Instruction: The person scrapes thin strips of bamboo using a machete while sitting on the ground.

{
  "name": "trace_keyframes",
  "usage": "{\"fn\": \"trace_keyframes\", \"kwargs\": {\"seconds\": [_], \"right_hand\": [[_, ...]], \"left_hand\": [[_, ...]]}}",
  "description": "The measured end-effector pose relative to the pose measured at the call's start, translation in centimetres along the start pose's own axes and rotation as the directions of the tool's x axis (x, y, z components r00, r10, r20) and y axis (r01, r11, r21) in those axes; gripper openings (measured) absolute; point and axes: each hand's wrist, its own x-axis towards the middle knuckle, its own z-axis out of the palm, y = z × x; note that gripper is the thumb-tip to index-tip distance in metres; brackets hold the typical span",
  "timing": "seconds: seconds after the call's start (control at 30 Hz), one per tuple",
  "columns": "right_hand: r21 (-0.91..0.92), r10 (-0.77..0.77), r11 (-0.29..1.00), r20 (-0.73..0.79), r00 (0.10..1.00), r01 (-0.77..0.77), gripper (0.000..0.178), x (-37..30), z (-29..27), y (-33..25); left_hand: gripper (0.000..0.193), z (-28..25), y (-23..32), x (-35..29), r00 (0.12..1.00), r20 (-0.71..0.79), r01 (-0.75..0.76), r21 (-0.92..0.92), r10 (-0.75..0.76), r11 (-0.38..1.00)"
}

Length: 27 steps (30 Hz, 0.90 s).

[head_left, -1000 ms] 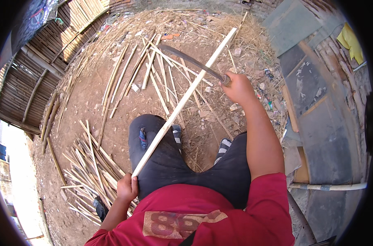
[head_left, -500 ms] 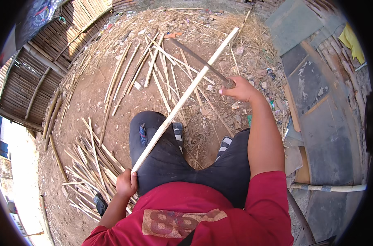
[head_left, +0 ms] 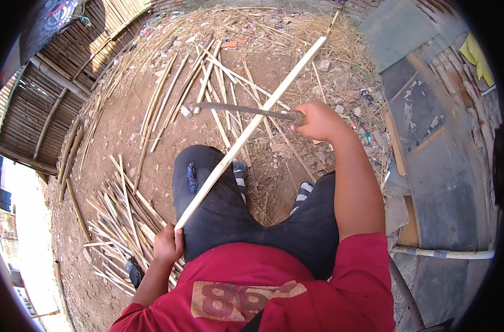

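A long pale bamboo strip (head_left: 251,131) slants across my left thigh, from my hip toward the straw at the far right. Its near end is gripped in my left hand (head_left: 168,243), fingers wrapped round it. My right hand (head_left: 317,122) is closed on the handle of a long, dark-bladed knife (head_left: 246,109). The blade points left and crosses the strip near its middle; whether it touches the strip or passes just over it, I cannot tell.
Beside my left leg lies a heap of split bamboo strips (head_left: 122,221). More loose strips (head_left: 163,102) are scattered over the dirt ahead, with dry straw (head_left: 340,52) beyond. Dark panels (head_left: 423,116) line the right side; a bamboo slat wall (head_left: 47,94) stands at the left.
The knife has swung down and toward me, its blade turning from a far-left slant to nearly level. My right hand moved slightly nearer. The strip stays in my left hand, almost unmoved.
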Motion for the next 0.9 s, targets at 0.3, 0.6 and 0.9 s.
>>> {"fn": "trace_keyframes", "kwargs": {"seconds": [0.3,0.6,0.9], "right_hand": [[0.0,-0.061,0.998,0.033,0.998,0.061,0.033,0.2,1.5,-1.9],[0.211,0.131,0.968,0.033,0.991,-0.135,0.044,2.8,2.0,2.8],[-0.072,-0.116,0.99,0.083,0.99,0.122,0.043,0.7,2.7,-2.9]], "left_hand": [[0.031,0.0,0.1,0.1,1.0,-0.019,-0.019,0.015,0.019,1.0],[0.03,0.3,0.4,0.3,0.999,-0.037,-0.012,-0.007,0.012,1.0],[0.031,-0.4,0.4,0.0,1.0,-0.002,-0.007,0.002,0.007,1.0]]}}
